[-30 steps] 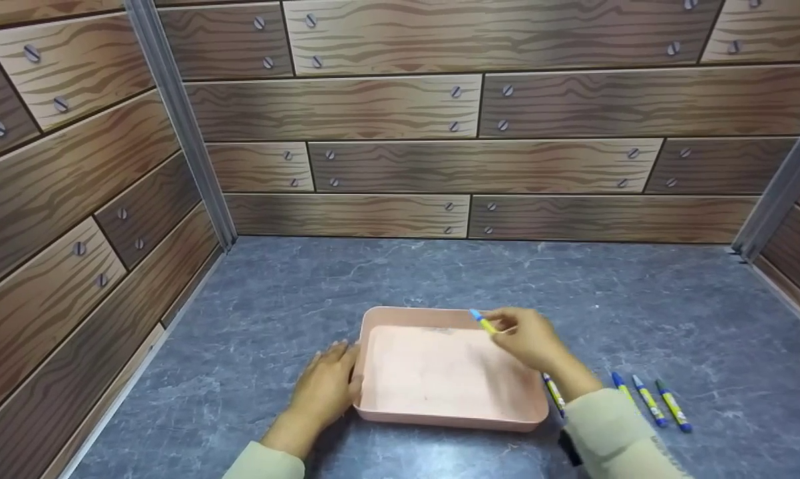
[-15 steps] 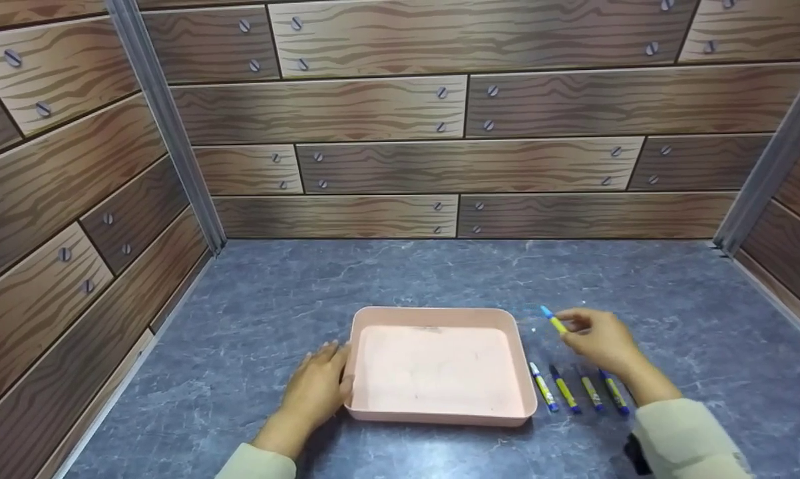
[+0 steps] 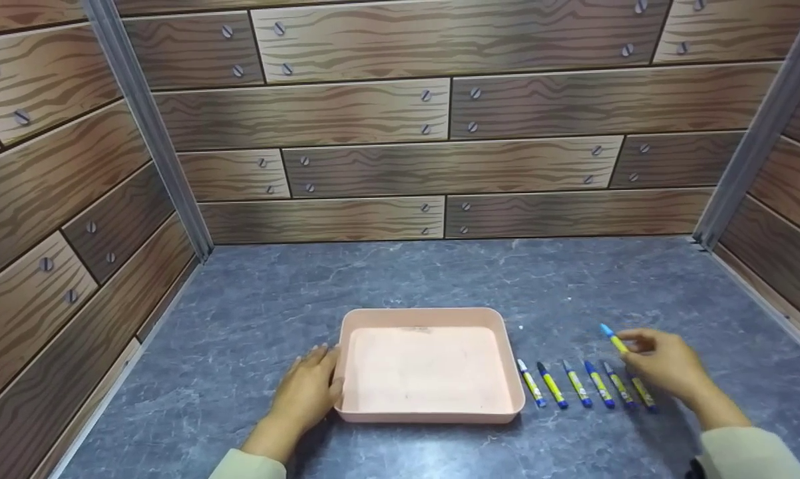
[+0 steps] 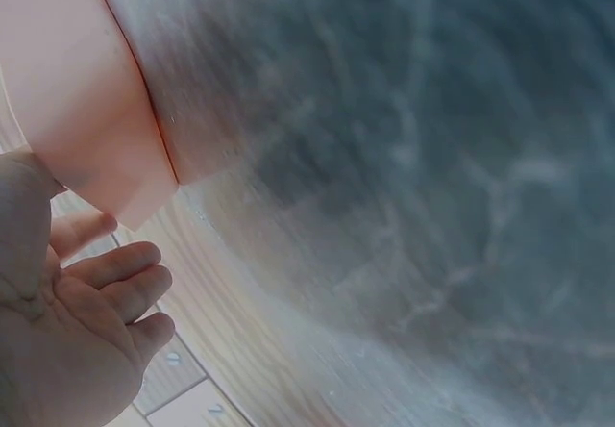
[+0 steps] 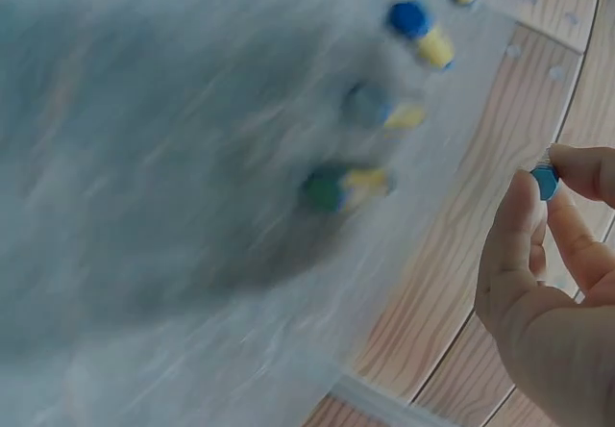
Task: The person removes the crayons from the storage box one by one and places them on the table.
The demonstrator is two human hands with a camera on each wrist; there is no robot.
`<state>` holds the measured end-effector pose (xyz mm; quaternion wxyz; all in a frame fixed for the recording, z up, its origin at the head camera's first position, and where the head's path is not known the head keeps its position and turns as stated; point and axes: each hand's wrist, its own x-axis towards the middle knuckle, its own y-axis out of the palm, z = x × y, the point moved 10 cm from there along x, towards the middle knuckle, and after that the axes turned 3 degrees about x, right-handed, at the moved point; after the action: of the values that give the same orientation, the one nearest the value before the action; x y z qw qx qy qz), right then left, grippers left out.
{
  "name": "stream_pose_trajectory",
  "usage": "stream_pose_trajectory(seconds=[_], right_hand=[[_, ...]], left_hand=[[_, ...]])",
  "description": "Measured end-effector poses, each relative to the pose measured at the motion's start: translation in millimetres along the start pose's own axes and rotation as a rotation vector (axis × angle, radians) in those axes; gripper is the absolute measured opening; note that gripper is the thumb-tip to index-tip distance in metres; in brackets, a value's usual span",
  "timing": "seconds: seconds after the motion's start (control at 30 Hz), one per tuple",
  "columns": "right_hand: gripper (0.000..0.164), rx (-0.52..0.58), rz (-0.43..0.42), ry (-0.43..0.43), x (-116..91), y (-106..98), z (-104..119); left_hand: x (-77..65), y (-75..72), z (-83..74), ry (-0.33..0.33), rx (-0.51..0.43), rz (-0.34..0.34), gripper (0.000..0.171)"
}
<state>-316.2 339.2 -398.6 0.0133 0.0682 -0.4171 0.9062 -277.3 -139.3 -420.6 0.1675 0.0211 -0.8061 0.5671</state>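
Observation:
In the head view, a shallow pink tray (image 3: pixel 426 372) lies on the table. My left hand (image 3: pixel 305 384) rests against its left wall; in the left wrist view this hand's (image 4: pixel 86 321) fingers are loosely extended beside the pink wall (image 4: pixel 96 110). My right hand (image 3: pixel 669 366) pinches a yellow crayon with a light blue tip (image 3: pixel 613 338) between thumb and fingertips, above the table. Its blue end (image 5: pixel 547 183) shows in the right wrist view. Right of the tray, several similar crayons (image 3: pixel 576 384) lie in a slanted row, the rightmost (image 3: pixel 643 394) just below my right hand.
The table (image 3: pixel 453 273) has a dark blue-grey marbled top. Wood-plank-patterned panels (image 3: pixel 373 166) stand at the back and both sides, with grey metal strips (image 3: pixel 154 133) at the corners. A small white speck (image 3: pixel 521 326) lies near the tray's right edge.
My right hand, holding the crayon, has moved right from over the tray to beyond the row of crayons. The head view has shifted slightly. My left hand stays at the tray.

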Motion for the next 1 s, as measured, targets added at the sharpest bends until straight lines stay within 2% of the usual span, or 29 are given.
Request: stream_pose_trajectory(seconds=[0.17,0.33,0.5,0.63,0.8,1.0], right_hand=[[0.038,-0.050,-0.023,0.014,-8,-12,-26],[0.042,-0.076,-0.004,0.059,-15,-17,-50],[0.043,-0.056,0.014,0.112,-21,-17,-66],[0.046,-0.023,0.027,0.160,-25,-14,-76],[0.048,0.006,0.041,0.167,-27,-7,-79],[0.048,-0.054,0.080,0.183,-26,-3,-83]], left_hand=[[0.4,-0.7,1.8,0.006,0.010,-0.009,0.047],[0.5,0.0,4.4,0.001,0.013,-0.007,0.047],[0.0,-0.7,5.6,0.000,0.019,-0.005,0.047],[-0.8,-1.5,6.9,-0.004,0.023,0.003,0.047],[-2.4,-2.8,8.1,-0.006,0.027,0.005,0.047],[-2.6,-4.1,8.7,-0.005,0.029,-0.009,0.047]])
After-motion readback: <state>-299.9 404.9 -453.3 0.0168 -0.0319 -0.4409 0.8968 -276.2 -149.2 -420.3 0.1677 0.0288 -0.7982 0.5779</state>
